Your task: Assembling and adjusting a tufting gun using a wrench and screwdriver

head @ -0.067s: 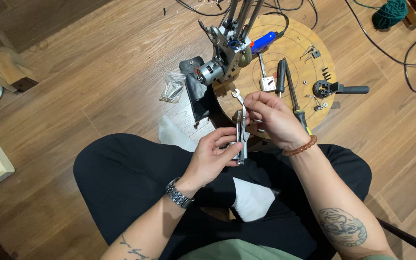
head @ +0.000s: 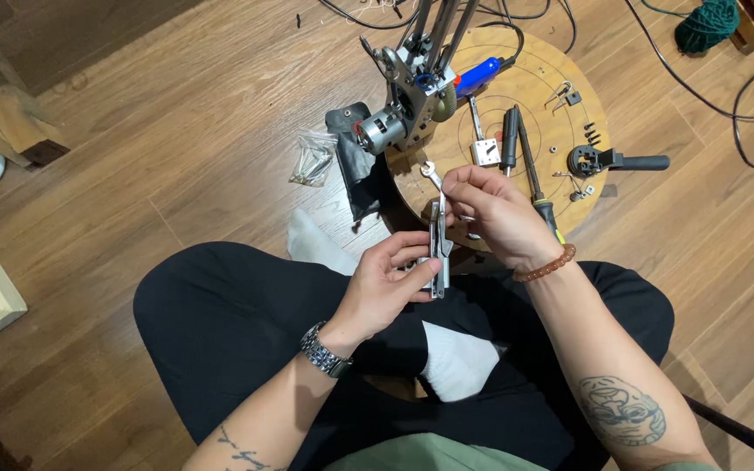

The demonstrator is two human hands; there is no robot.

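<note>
I sit cross-legged on a wooden floor. My left hand grips a slim metal folding multi-tool, held upright above my lap. My right hand pinches the tool's upper end, where a small metal piece is folded out. Just beyond my hands lies a small silver wrench on the round wooden board. A wristwatch is on my left wrist and a bead bracelet on my right.
A small motor on a metal stand sits at the board's near left edge. Screwdrivers, a blue tool, a black-handled tool and small parts lie on the board. A clear bag of metal parts lies left; cables and green yarn are at top right.
</note>
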